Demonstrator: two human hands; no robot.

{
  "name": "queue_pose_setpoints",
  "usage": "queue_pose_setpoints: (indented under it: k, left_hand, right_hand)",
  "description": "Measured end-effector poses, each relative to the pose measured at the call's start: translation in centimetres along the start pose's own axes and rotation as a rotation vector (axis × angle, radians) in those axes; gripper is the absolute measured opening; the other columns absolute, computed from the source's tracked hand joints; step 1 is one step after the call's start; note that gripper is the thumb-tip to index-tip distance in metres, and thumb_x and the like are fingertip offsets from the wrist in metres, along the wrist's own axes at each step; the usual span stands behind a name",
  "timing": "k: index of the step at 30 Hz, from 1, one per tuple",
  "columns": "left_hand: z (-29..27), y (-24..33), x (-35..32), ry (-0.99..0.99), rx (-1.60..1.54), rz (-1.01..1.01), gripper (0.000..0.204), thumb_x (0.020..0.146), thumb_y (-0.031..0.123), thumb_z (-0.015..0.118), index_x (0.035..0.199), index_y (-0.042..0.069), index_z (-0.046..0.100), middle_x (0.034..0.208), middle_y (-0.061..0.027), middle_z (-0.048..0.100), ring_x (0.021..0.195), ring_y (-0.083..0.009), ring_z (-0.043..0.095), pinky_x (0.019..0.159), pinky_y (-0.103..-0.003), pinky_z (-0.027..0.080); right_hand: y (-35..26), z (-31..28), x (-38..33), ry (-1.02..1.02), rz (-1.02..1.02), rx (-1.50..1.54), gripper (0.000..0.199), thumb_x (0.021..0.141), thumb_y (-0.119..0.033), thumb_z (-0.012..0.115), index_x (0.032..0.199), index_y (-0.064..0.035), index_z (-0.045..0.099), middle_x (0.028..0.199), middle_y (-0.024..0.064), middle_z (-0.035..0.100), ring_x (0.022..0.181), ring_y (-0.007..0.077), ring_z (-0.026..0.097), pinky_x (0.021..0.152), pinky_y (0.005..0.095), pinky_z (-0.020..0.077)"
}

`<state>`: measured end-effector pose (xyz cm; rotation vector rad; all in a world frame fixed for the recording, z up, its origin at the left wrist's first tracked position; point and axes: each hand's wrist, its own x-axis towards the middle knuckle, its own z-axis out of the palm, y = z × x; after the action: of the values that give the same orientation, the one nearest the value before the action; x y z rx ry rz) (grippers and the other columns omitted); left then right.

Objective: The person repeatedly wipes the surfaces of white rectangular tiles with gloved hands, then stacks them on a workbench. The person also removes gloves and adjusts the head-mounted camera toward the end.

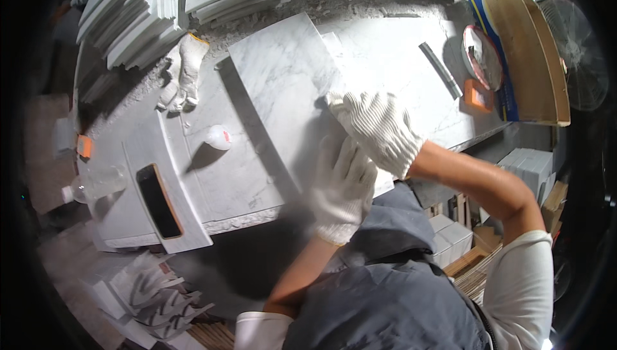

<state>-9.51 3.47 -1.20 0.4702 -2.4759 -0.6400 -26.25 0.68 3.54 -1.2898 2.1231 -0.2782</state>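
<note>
From where I stand, the rectangular white marble-look slab with grey veins (pixel 281 61) lies aslant across the middle of the pale, dusty worktop (pixel 225 186), its left edge throwing a dark band of shadow. Both hands are at its right-hand, nearer part, in ribbed off-white knit gloves. The right hand (pixel 378 125) curls over just above the left hand (pixel 344 186), whose fingers stretch away from the body; I can't tell whether either grips the slab or only rests there.

Left of the slab a wide strip of worktop runs to a narrow white stone strip (pixel 183 218), with just a small rounded white plastic thing (pixel 219 137) standing in it. The stone strip's near end juts past the worktop's rough front edge, and a dark-screened phone (pixel 159 201) lies along it. Beyond, a pair of crumpled white gloves (pixel 186 70) sits near tall stacked slabs (pixel 151 3). Right of the hands, a bright stretch reaches a slim grey bar (pixel 440 70), with a small orange box (pixel 477 95) and a brown-and-blue cardboard box (pixel 524 54) near the far right side.
</note>
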Motion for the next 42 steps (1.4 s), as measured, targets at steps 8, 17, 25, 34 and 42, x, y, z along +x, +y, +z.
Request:
queue_pose_setpoints:
  k: [8, 17, 25, 34, 42]
  left_hand:
    - [-1.0, 0.8, 0.3, -0.136, 0.070, -0.061, 0.031, 0.092, 0.014, 0.058, 0.122, 0.009, 0.061, 0.122, -0.0138, 0.059, 0.126, -0.0305, 0.051, 0.109, -0.051, 0.042]
    - [0.1, 0.2, 0.2, -0.150, -0.008, -0.138, 0.025, 0.086, 0.012, 0.065, 0.109, 0.002, 0.069, 0.118, -0.0142, 0.065, 0.121, -0.0307, 0.057, 0.110, -0.042, 0.043]
    - [-0.4, 0.4, 0.3, 0.009, -0.034, -0.056, 0.019, 0.085, 0.014, 0.067, 0.100, 0.003, 0.070, 0.114, -0.0149, 0.068, 0.118, -0.0372, 0.059, 0.106, -0.051, 0.046]
    - [1.4, 0.0, -1.8, -0.166, -0.086, -0.140, 0.037, 0.091, 0.017, 0.066, 0.125, 0.006, 0.060, 0.131, -0.0117, 0.059, 0.132, -0.0299, 0.050, 0.114, -0.047, 0.039]
    - [0.5, 0.4, -1.0, -0.067, -0.152, -0.152, 0.046, 0.090, 0.012, 0.064, 0.132, 0.001, 0.051, 0.131, -0.0148, 0.056, 0.128, -0.0327, 0.052, 0.112, -0.046, 0.042]
  right_hand:
    - [-1.2, -0.7, 2.4, 0.272, -0.443, -0.521, 0.044, 0.092, -0.009, 0.058, 0.134, 0.0008, 0.049, 0.128, 0.0224, 0.052, 0.103, 0.0310, 0.059, 0.082, 0.0487, 0.0508]
    - [-1.4, -0.9, 2.0, 0.124, -0.181, -0.572, 0.023, 0.092, -0.012, 0.063, 0.114, -0.0064, 0.065, 0.093, 0.0082, 0.069, 0.078, 0.0198, 0.070, 0.058, 0.0333, 0.0572]
    - [-0.5, -0.9, -1.4, 0.116, -0.266, -0.149, 0.024, 0.095, -0.016, 0.057, 0.111, 0.0013, 0.064, 0.095, 0.0211, 0.070, 0.078, 0.0287, 0.070, 0.056, 0.0355, 0.0562]
    - [-2.5, -3.0, 5.6, 0.351, -0.291, -0.577, 0.022, 0.092, -0.011, 0.060, 0.113, -0.0041, 0.061, 0.103, 0.0164, 0.067, 0.082, 0.0248, 0.070, 0.060, 0.0391, 0.0573]
    - [-0.6, -1.6, -4.1, -0.066, -0.183, 0.083, 0.019, 0.100, -0.016, 0.053, 0.109, -0.0031, 0.064, 0.092, 0.0158, 0.066, 0.072, 0.0251, 0.069, 0.052, 0.0344, 0.0554]
